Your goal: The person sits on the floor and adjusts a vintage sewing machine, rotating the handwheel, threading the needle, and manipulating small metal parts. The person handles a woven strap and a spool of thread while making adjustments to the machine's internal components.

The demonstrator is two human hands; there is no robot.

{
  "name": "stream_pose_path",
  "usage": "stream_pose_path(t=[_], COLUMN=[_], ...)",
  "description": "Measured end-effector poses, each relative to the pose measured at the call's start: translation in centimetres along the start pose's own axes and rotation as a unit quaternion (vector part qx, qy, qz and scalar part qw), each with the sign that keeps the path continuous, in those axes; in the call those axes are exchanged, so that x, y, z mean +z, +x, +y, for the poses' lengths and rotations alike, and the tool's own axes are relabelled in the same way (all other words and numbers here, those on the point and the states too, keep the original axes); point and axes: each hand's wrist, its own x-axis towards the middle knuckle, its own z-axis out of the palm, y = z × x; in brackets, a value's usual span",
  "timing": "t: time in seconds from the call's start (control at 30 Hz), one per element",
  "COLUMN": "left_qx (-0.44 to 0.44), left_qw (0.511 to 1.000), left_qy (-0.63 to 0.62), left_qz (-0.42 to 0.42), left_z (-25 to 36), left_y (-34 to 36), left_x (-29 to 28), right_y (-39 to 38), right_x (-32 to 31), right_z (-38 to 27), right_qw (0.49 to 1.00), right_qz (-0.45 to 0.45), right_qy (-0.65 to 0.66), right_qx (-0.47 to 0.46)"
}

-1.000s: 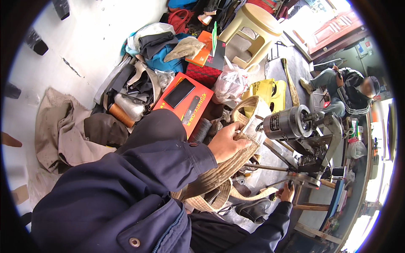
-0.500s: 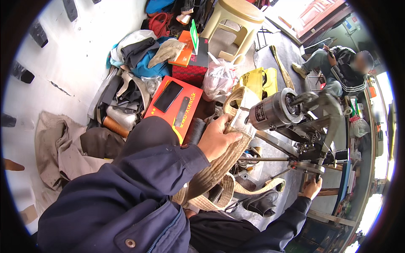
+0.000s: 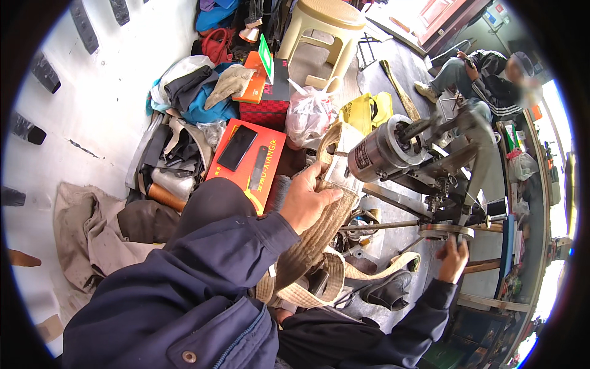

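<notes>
1. Head view: left hand (image 3: 304, 204) pinches a wide tan woven strap (image 3: 314, 243), running to a grey metal cylindrical machine head (image 3: 373, 152) at its two o'clock.
2. Right hand (image 3: 453, 263), at four o'clock, touches a round metal handwheel (image 3: 439, 231); how firmly, I cannot tell.
3. A loosened left pinch could let the strap skew.
4. Grey floor (image 3: 409, 56), one o'clock; cream plastic stool (image 3: 326, 17), twelve; flat red cardboard box (image 3: 237, 180), ten; seated person (image 3: 488, 77), two.

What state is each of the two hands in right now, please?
Left hand: closed on the wide brown strap, thumb on top.
Right hand: fingers curled at the rim of the machine's wheel; whether they grip it cannot be told.
</notes>
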Motion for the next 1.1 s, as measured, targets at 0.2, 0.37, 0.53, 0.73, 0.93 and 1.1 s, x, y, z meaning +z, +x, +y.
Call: stream_pose_path(t=[0.2, 0.37, 0.53, 0.73, 0.93, 1.1], left_qx=[0.022, 0.058, 0.042, 0.049, 0.055, 0.047], left_qw=[0.999, 0.987, 0.989, 0.988, 0.989, 0.989], left_qy=[0.031, 0.147, 0.138, 0.143, 0.135, 0.142], left_qz=[0.009, -0.009, 0.012, 0.026, 0.024, 0.005], left_z=[-0.6, -1.0, -1.9, -2.3, -2.0, -1.5], left_y=[0.6, 0.8, 1.3, 1.4, 1.7, 1.7], left_x=[-0.1, -0.5, -0.4, -0.3, -0.3, -0.4], right_y=[5.1, 4.9, 1.3, 1.7, 6.6, 9.5], right_x=[-5.1, -2.7, 2.6, -0.5, -6.3, -7.8], right_z=[8.5, 14.6, 10.4, 2.5, 9.2, 16.4], right_qw=[0.991, 0.990, 0.955, 1.000, 0.986, 0.941], right_qz=[0.136, 0.020, -0.200, -0.014, 0.142, -0.069], right_qy=[-0.020, -0.004, 0.034, 0.009, -0.083, 0.307], right_qx=[-0.003, 0.140, 0.215, 0.026, 0.017, 0.125])
